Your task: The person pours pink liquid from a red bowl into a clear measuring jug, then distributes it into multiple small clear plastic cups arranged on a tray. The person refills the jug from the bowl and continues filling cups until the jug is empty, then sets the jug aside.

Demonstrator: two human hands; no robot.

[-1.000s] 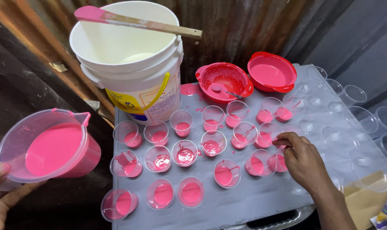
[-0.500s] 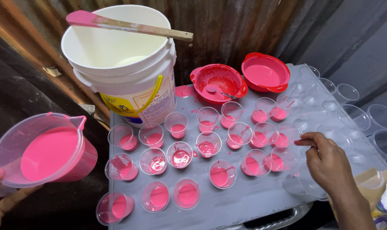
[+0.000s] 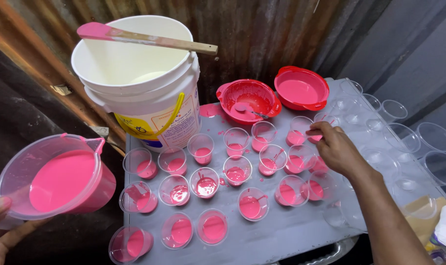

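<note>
while the left hand point(image 3: 2, 230) grips a jug point(image 3: 56, 179) of pink liquid, the right hand point(image 3: 336, 147) pinches a part-filled clear cup point(image 3: 317, 135).

The right hand point(image 3: 337, 149) has travelled up the tray — a second ago it rested over the small clear plastic cups of pink liquid near the tray's right front, and half a second ago it hung off to the right, clear of them. Now its fingertips point(image 3: 315, 131) touch the rim of a cup in the back row point(image 3: 316, 128), just below the red plastic bowl filled with pink liquid point(image 3: 301, 88). The left hand point(image 3: 2, 228) shows a little more of itself under the clear plastic measuring jug of pink liquid point(image 3: 56, 179) — otherwise a slight shift of view.
</note>
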